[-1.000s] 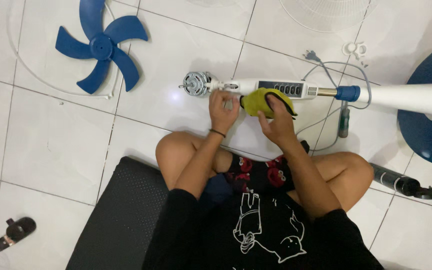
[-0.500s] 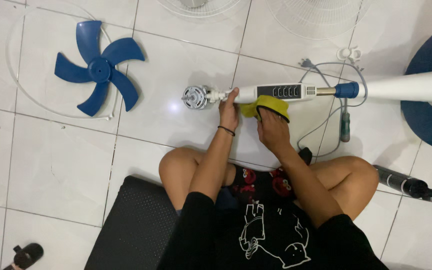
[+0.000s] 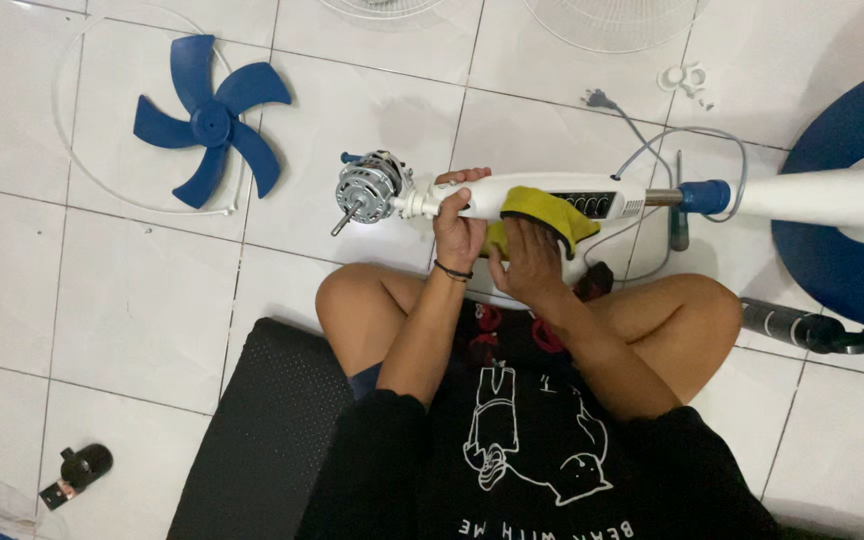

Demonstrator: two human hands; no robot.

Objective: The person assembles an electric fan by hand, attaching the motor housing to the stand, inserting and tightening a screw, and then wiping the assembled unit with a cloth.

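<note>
A white fan neck (image 3: 552, 195) with a dark button panel lies across the tiled floor in front of my crossed legs. A bare metal motor (image 3: 365, 187) sticks out at its left end. My left hand (image 3: 457, 222) is wrapped around the white neck just right of the motor. My right hand (image 3: 524, 258) presses a yellow cloth (image 3: 544, 212) against the neck beside the button panel. A blue collar (image 3: 702, 195) joins the neck to a white pole (image 3: 822, 195).
A blue fan blade (image 3: 207, 122) lies at upper left inside a thin white ring (image 3: 67, 150). A blue round base (image 3: 842, 200) is at right, a black bottle (image 3: 797, 328) below it. White grilles (image 3: 607, 20) lie at the top. A grey cord (image 3: 652, 140) loops nearby. A black mat (image 3: 252, 430) is under me.
My left hand closed around the fan neck and lifted and turned it, so the motor's shaft now points down-left. My right hand and the cloth slid onto the top of the neck.
</note>
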